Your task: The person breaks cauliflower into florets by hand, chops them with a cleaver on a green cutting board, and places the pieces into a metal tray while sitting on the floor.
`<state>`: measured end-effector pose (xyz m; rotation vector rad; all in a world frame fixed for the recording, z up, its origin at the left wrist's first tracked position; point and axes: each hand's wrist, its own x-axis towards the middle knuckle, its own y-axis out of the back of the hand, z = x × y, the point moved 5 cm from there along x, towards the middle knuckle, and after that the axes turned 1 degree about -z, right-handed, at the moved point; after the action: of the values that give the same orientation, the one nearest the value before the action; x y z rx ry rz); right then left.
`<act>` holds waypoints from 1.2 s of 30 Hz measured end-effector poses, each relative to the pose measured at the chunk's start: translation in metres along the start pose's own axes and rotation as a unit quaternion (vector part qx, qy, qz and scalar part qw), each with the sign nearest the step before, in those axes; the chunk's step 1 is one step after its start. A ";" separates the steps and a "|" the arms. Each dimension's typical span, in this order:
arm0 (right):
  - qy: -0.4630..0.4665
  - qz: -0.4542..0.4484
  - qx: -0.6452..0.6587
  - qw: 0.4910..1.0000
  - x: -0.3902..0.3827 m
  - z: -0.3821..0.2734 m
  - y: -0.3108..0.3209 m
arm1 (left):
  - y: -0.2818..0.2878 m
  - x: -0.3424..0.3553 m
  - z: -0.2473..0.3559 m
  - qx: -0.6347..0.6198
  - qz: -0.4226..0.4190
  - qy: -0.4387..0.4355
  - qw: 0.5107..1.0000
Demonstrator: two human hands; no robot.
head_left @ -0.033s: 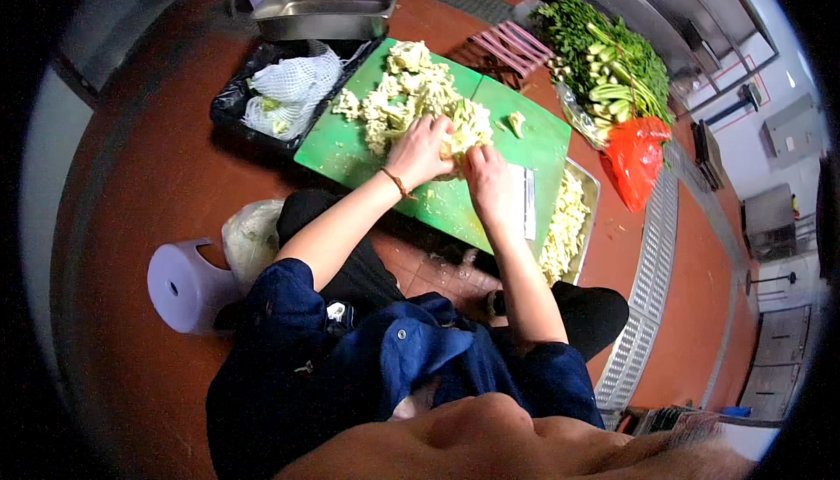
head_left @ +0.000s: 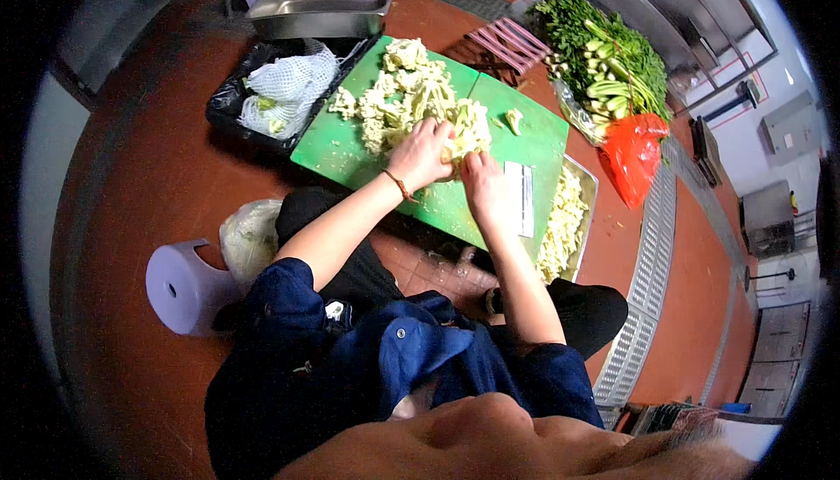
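Seen from the head view, a seated person in dark blue is working over a green board (head_left: 325,149), both bare hands meeting at a pale cauliflower piece (head_left: 472,126) near the board's middle. The left hand (head_left: 421,156) is holding that piece, its fingers curling over the left side. The right hand (head_left: 486,187) is pressing in from the near right with its fingers drawn narrow; whether they are gripping a bit cannot be told.

A heap of florets (head_left: 401,99) is spreading across the board's far left, and a lone floret (head_left: 514,121) is lying apart toward the right. A flat, pale rectangular blade (head_left: 519,198), possibly a cleaver, is resting just beside the right hand. Farther right, a metal tray (head_left: 586,217) is holding small cut pieces (head_left: 562,222); to the left, a black-lined crate (head_left: 223,108) is holding white foam netting (head_left: 295,80).

The step in hand appears to be breaking florets apart by hand. The next move seems to be calling for a steady left hold and a firm pinch by the right, fingers keeping clear of the blade.
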<state>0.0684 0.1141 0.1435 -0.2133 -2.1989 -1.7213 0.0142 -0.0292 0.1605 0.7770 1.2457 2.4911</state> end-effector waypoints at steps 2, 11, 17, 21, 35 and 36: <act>-0.037 -0.006 0.112 0.993 -0.017 0.007 -0.007 | -0.024 -0.007 0.002 0.010 -0.003 -0.050 0.999; -0.308 -0.146 0.470 0.814 -0.111 0.081 -0.080 | -0.095 -0.048 0.035 0.064 -0.132 -0.156 0.977; -0.389 -0.146 0.543 0.729 -0.132 0.065 -0.062 | -0.112 -0.059 0.040 0.058 -0.107 -0.186 0.975; -0.313 -0.106 0.529 0.782 -0.120 0.068 -0.015 | -0.115 -0.050 0.037 0.055 -0.105 -0.175 0.977; 0.009 -0.183 0.049 0.982 -0.043 0.102 0.000 | -0.110 -0.035 0.037 -0.020 -0.110 -0.128 0.985; 0.000 -0.204 0.031 0.978 -0.041 0.105 -0.005 | -0.112 -0.035 0.037 -0.024 -0.125 -0.116 0.985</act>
<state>0.0873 0.2178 0.1028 0.2754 -2.4169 -1.8431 0.0621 0.0476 0.0773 0.8172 1.1204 2.1541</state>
